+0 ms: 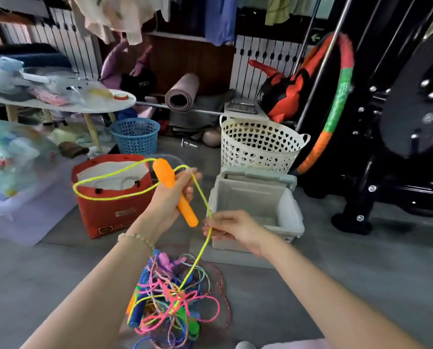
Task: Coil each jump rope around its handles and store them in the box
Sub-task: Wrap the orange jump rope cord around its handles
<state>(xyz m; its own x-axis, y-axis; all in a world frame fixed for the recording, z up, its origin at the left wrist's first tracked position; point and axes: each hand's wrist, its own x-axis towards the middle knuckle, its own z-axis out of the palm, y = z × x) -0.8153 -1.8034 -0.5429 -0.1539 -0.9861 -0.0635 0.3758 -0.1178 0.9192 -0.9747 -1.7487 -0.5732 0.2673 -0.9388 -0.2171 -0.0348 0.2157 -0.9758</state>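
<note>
Gripping the handles (189,215), left hand (161,201) curls its fingers (186,175) tight; right hand (235,227) pinches the rope (202,195) (keep it taut, wind evenly).

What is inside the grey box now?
The box shows only bare grey walls and floor. The right hand covers its near corner, so that part is unseen.

The grey floor (323,285) in front of you carries a tangled heap of jump ropes (175,301), right below your arms. Just beyond the heap, to your right, sits an open grey box (250,195). Left of the box stands a red bag (104,212) with its mouth open. A white basket (258,149) stands behind the box, a blue basket (136,139) farther back on the left. A pale purple sheet (26,220) lies flat at the left edge.
</note>
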